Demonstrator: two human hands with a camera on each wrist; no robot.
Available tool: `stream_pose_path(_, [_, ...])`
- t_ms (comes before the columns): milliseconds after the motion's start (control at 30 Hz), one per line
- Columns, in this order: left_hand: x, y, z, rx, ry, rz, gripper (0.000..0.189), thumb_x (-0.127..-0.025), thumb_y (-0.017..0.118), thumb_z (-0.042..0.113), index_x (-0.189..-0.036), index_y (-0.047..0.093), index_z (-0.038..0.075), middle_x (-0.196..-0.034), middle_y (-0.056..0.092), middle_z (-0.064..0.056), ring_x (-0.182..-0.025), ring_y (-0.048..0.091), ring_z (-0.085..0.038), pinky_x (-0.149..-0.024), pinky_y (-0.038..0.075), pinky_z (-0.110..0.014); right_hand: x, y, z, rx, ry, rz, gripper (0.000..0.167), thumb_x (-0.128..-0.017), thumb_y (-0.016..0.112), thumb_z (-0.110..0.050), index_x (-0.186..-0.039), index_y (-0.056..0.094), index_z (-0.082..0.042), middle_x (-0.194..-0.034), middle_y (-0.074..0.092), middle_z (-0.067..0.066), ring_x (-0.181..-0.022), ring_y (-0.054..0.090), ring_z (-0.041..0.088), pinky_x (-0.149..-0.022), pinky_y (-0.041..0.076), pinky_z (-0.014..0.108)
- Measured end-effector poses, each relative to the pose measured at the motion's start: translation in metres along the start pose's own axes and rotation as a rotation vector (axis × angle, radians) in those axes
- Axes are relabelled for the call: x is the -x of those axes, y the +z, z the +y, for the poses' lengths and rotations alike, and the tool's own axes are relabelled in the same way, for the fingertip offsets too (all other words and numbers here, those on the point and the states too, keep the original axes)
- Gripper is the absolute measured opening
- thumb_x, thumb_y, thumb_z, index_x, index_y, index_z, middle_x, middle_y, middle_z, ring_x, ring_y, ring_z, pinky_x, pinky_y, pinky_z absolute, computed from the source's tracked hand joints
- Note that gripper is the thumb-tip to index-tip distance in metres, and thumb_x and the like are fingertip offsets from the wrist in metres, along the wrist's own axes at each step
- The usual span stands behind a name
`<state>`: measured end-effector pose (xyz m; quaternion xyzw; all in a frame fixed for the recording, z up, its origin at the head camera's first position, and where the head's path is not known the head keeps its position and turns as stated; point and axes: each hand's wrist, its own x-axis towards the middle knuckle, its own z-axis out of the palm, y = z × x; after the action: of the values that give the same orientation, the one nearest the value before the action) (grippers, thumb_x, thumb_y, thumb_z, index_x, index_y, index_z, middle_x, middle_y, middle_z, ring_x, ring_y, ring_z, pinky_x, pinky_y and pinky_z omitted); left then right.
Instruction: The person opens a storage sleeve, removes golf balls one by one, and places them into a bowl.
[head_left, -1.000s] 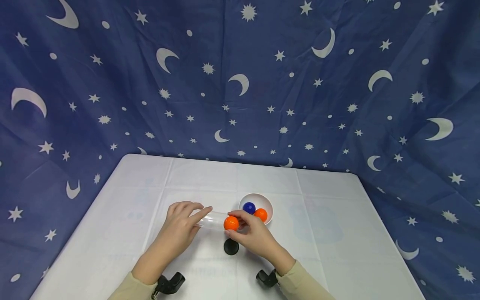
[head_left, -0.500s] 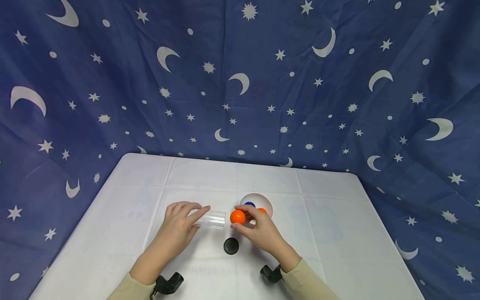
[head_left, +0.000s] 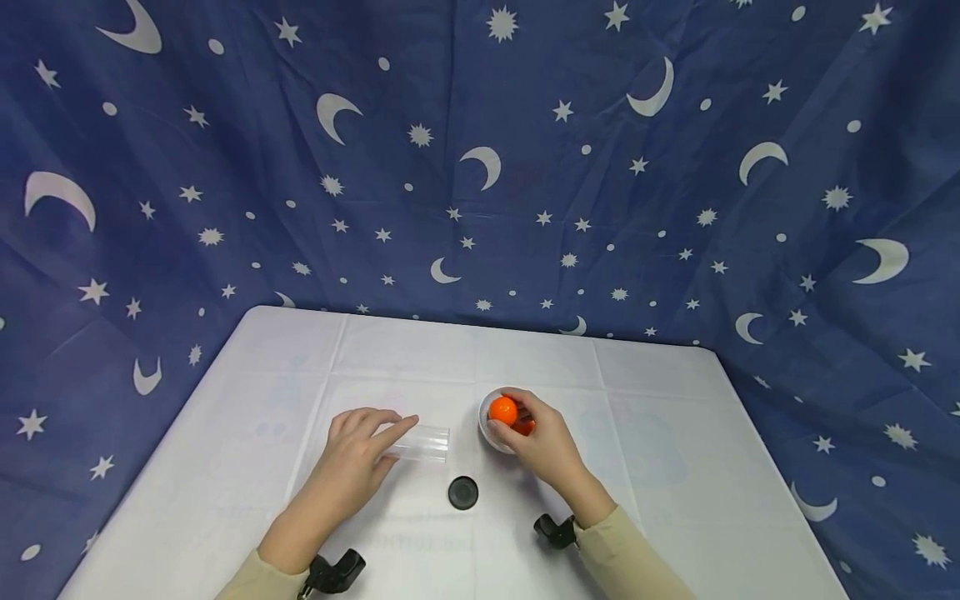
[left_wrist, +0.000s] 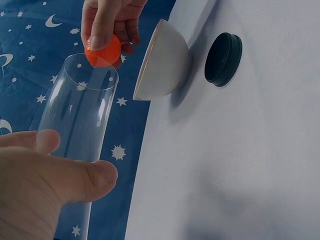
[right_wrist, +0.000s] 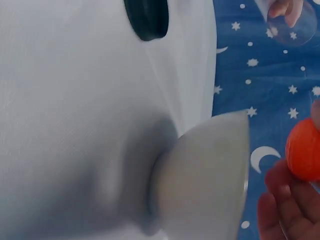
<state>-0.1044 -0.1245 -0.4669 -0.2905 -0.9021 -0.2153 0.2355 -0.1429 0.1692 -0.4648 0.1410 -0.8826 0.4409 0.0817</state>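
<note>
My left hand (head_left: 354,454) grips a clear plastic tube (head_left: 423,443), thumb and fingers curled round it; it lies sideways with its open end to the right. Nothing shows inside the tube (left_wrist: 82,115) in the left wrist view. An orange ball (head_left: 502,410) is pinched between thumb and fingers of my right hand (head_left: 542,435), above the white bowl (head_left: 486,437). In the right wrist view this ball (right_wrist: 304,150) hangs beyond the bowl's rim. Another orange ball (head_left: 527,427) shows partly in the bowl, behind my fingers. The blue ball is hidden.
A round black cap (head_left: 462,492) lies on the white-covered table (head_left: 405,354), in front of the tube's open end. Behind the table hangs a blue curtain (head_left: 420,192) with moons and stars. Black wrist mounts (head_left: 337,572) sit at both cuffs.
My right hand has carried the orange ball away from the tube's open end, rightward and back over the bowl. My left hand still holds the tube in nearly the same place.
</note>
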Motion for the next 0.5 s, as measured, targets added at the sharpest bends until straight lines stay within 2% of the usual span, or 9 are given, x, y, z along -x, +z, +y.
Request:
stream_pose_path(267, [0.001, 0.000, 0.000, 0.009, -0.009, -0.009, 0.066, -0.065, 0.084, 0.001, -0.127, 0.065, 0.017, -0.113, 0.060, -0.002, -0.108, 0.052, -0.030, -0.092, 0.032, -0.050, -0.006, 0.002, 0.011, 0.130, 0.059, 0.112, 0.053, -0.082, 0.079, -0.030, -0.124, 0.057, -0.009, -0.100, 0.063, 0.004, -0.089, 0.059, 0.023, -0.078, 0.053, 0.037])
stream_pose_path(500, [0.002, 0.000, 0.000, 0.016, -0.008, -0.003, 0.067, -0.065, 0.084, 0.000, -0.126, 0.065, 0.017, -0.112, 0.059, -0.002, -0.107, 0.052, -0.030, -0.092, 0.032, -0.050, -0.007, 0.004, 0.021, 0.273, 0.029, 0.163, 0.052, -0.080, 0.080, -0.033, -0.121, 0.060, -0.008, -0.101, 0.064, 0.006, -0.087, 0.057, 0.021, -0.078, 0.050, 0.036])
